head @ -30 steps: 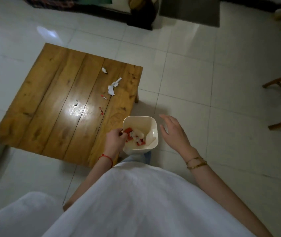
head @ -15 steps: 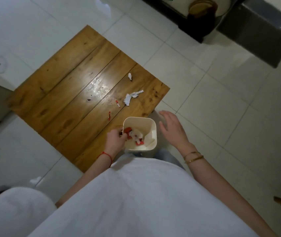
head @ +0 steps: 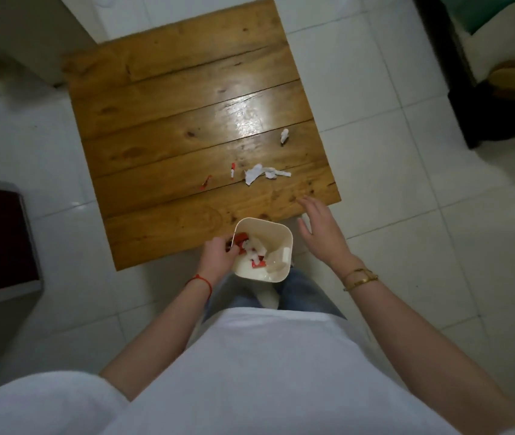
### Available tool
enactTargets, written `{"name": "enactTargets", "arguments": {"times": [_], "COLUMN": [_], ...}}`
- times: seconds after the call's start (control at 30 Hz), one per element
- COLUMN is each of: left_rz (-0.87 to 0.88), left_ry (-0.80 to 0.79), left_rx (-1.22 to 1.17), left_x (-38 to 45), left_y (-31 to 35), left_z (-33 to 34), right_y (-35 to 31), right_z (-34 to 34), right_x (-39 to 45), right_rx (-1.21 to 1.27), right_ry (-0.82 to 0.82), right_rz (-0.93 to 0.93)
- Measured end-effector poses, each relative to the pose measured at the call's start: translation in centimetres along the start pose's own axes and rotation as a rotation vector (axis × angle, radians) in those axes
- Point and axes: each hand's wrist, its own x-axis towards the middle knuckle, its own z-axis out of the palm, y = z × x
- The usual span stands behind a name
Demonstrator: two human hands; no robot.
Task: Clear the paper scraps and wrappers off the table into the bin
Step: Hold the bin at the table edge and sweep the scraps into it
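**Scraps left, right hand reaching**

At the table's near edge, the left hand still grips the bin's rim. The right hand, open-fingered and empty, has advanced over the near right corner. Torn white paper lies just beyond its fingertips, red wrapper bits further left: clearing looks unfinished.

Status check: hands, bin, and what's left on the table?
Left hand shut on bin rim. Right hand open, empty. Four scraps left, including torn white paper. Nothing blocking.
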Motion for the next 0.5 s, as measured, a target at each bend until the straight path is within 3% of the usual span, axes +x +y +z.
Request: {"name": "enactTargets", "arguments": {"times": [0.5], "left_rz": [-0.169], "left_ry": [0.147], "left_rx": [-0.231], "left_x": [5.1], "left_y": [-4.4], "left_z": [11.9], "right_y": [6.3], "right_z": [5.0], "right_x": [12.6], "right_rx": [-0.174], "right_ry": [-0.192], "right_rz": [-0.238]}}
